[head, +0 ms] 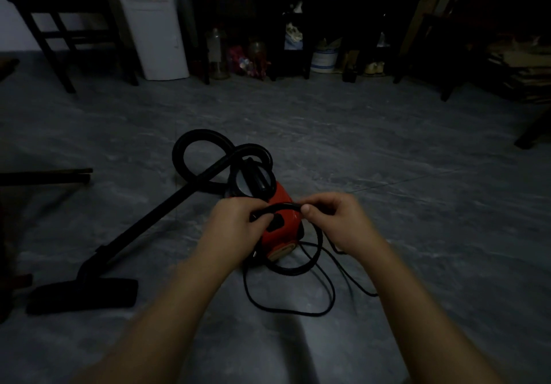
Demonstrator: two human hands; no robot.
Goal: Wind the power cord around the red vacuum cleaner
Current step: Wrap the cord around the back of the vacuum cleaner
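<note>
While slack loops of the black power cord [298, 312] lie on the grey floor [417, 234] nearest the camera, just below centre, the person holds a stretch of it arched over the red vacuum cleaner [283, 228] at mid-frame. The left hand [235, 222] is curled round the cord against the top of the body. The right hand [334, 219] pinches it between thumb and fingers just to the right. The cord looks thin, limp and light, likely to spring loose unless kept taut, so gripping close to the body seems wise. The plastic body probably slides when tugged. Beyond it the black hose [193, 142] coils, and a dark chair [59, 26] stands at upper left.
</note>
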